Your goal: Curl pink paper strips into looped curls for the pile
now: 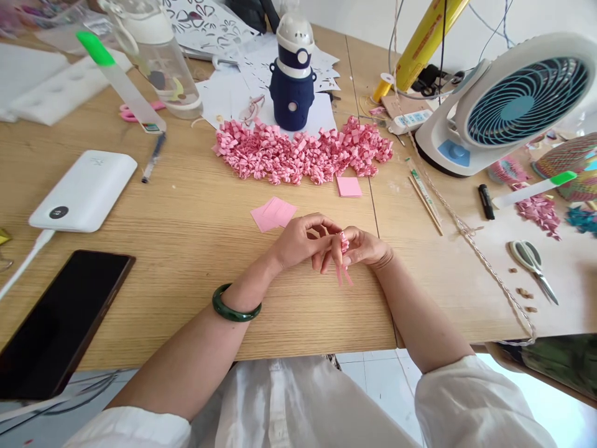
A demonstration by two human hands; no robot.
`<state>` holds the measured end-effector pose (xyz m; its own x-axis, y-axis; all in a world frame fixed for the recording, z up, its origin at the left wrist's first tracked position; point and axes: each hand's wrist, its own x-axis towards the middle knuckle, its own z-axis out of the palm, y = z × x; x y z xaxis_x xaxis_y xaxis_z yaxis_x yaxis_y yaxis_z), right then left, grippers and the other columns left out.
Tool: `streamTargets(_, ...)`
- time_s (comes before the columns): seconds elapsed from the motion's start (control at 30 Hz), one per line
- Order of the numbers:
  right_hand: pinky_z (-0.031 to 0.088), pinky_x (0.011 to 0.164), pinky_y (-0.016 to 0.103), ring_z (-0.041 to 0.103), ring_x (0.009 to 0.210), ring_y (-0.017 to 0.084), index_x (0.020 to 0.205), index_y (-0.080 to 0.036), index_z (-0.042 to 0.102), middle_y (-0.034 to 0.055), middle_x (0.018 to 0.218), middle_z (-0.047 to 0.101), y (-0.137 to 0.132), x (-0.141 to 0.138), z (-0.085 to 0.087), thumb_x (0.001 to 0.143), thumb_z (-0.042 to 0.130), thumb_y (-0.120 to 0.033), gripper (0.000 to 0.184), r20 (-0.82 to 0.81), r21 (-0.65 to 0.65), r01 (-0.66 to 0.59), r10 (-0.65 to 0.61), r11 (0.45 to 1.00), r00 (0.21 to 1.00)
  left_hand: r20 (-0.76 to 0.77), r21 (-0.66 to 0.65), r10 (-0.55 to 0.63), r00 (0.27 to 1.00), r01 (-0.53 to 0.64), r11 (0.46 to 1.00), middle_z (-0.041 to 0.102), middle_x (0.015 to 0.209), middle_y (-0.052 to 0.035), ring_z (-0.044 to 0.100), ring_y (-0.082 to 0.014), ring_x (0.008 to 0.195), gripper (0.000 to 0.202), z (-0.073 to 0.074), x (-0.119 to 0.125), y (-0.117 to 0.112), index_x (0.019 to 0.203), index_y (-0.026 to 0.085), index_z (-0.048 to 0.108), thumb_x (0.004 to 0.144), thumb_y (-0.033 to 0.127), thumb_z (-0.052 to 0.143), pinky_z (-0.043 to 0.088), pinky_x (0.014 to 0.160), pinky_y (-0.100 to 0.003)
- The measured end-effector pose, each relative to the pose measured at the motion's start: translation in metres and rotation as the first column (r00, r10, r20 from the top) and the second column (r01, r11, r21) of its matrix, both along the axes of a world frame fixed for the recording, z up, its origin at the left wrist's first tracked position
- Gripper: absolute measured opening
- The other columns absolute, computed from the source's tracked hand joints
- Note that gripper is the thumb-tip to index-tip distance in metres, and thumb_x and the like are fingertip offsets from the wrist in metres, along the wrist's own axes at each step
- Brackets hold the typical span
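Close together over the table's near half, both my hands meet at a small curled pink paper piece (344,242) with two thin strips dangling below it. My left hand (305,241) pinches it from the left, a dark green bangle (224,306) on that wrist. From the other side the fingers of my right hand (367,249) grip the same piece and partly cover it. Just beyond my left hand lie a few fanned pink paper squares (273,214). A neat stack of pink squares (349,186) sits farther back, against a long heap of curled pink paper pieces (298,152).
A navy bottle (293,87) stands behind the heap. On the left are a power bank (86,190), a phone (60,317) and a clear bottle (163,62). To the right stand a fan (504,106), scissors (534,267), a black marker (485,201) and a twisted cord (489,267).
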<state>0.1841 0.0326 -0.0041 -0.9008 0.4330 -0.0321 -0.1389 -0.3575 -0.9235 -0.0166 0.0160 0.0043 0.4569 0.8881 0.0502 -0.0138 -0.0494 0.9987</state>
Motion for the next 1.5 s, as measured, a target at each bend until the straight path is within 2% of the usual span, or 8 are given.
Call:
streamTargets(0.23,0.063,0.09,0.042,0.079,0.095,0.027,0.085,-0.015,0.077,0.0063,0.076,0.076,0.001,0.002,-0.005,0.082,0.084,-0.031,0.017,0.0,-0.024,-0.01,0.01,1.0,1.0,0.001,-0.001,0.045,0.999,-0.045,0.999,0.063,0.069,0.001,0.056,-0.0091,0.06,0.024,-0.002,0.0,0.0,0.083,0.015,0.073,0.077,0.038,0.078,0.046,0.056,-0.021)
streamTargets(0.47,0.062,0.091,0.045,0.078,0.099,0.027,0.085,-0.016,0.078,0.0098,0.091,0.08,0.001,0.0,-0.007,0.083,0.082,-0.033,0.018,-0.037,0.021,-0.01,0.011,1.0,0.999,-0.009,0.022,0.004,1.0,-0.004,1.0,0.074,0.105,-0.0077,0.069,-0.0153,0.089,0.03,0.0,0.0,0.0,0.1,0.016,0.076,0.082,0.039,0.074,0.056,0.072,-0.023)
streamTargets(0.73,0.06,0.09,0.045,0.078,0.098,0.029,0.08,-0.015,0.076,0.0111,0.086,0.08,0.002,0.003,-0.008,0.08,0.085,-0.036,0.023,0.026,-0.003,-0.015,0.015,1.0,1.0,0.003,-0.018,0.017,1.0,-0.017,1.0,0.075,0.086,-0.0056,0.068,-0.0143,0.071,0.028,-0.001,0.001,0.0,0.089,0.016,0.073,0.079,0.041,0.077,0.054,0.064,-0.025)
streamTargets(0.9,0.062,0.09,0.044,0.078,0.096,0.028,0.08,-0.015,0.076,0.0101,0.084,0.079,-0.001,0.001,-0.004,0.079,0.086,-0.037,0.024,0.037,-0.009,0.001,-0.001,1.0,0.999,0.005,-0.013,0.014,1.0,-0.014,1.0,0.058,0.064,0.0022,0.052,-0.0092,0.057,0.027,-0.004,0.001,0.0,0.086,0.015,0.072,0.078,0.041,0.077,0.043,0.053,-0.022)
streamTargets(1.1,0.064,0.087,0.041,0.078,0.095,0.026,0.081,-0.013,0.075,0.0109,0.086,0.079,0.0,-0.002,0.0,0.082,0.084,-0.033,0.022,-0.022,0.005,0.021,-0.021,1.0,1.0,-0.002,0.043,0.038,0.999,-0.038,0.998,0.072,0.096,-0.0062,0.066,-0.0135,0.077,0.026,0.001,0.001,-0.001,0.091,0.016,0.074,0.08,0.039,0.074,0.053,0.066,-0.024)
streamTargets(1.23,0.064,0.085,0.04,0.078,0.089,0.025,0.08,-0.013,0.075,0.0062,0.073,0.074,-0.001,-0.005,0.003,0.081,0.085,-0.033,0.022,-0.007,-0.008,0.033,-0.033,0.999,0.999,-0.027,0.011,0.019,0.999,-0.018,1.0,0.076,0.089,-0.0067,0.068,-0.0151,0.071,0.029,-0.001,0.0,0.001,0.093,0.015,0.074,0.08,0.042,0.073,0.054,0.065,-0.026)
streamTargets(1.37,0.065,0.079,0.032,0.077,0.081,0.019,0.082,-0.013,0.075,0.0066,0.084,0.076,-0.003,-0.013,0.006,0.082,0.085,-0.034,0.023,0.024,0.005,0.24,-0.24,0.971,0.971,-0.01,0.049,0.247,0.969,-0.246,0.968,0.076,0.081,-0.0042,0.067,-0.0149,0.071,0.022,-0.008,-0.001,0.005,0.089,0.017,0.075,0.082,0.037,0.072,0.054,0.067,-0.026)
streamTargets(1.5,0.065,0.071,0.026,0.073,0.074,0.013,0.085,-0.016,0.075,0.0013,0.081,0.074,-0.003,-0.022,0.004,0.081,0.085,-0.035,0.022,0.044,0.002,0.593,-0.593,0.805,0.804,0.074,0.019,0.424,0.903,-0.426,0.905,0.073,0.079,-0.0014,0.064,-0.0118,0.066,0.021,-0.01,-0.002,0.009,0.085,0.017,0.074,0.085,0.038,0.069,0.054,0.065,-0.024)
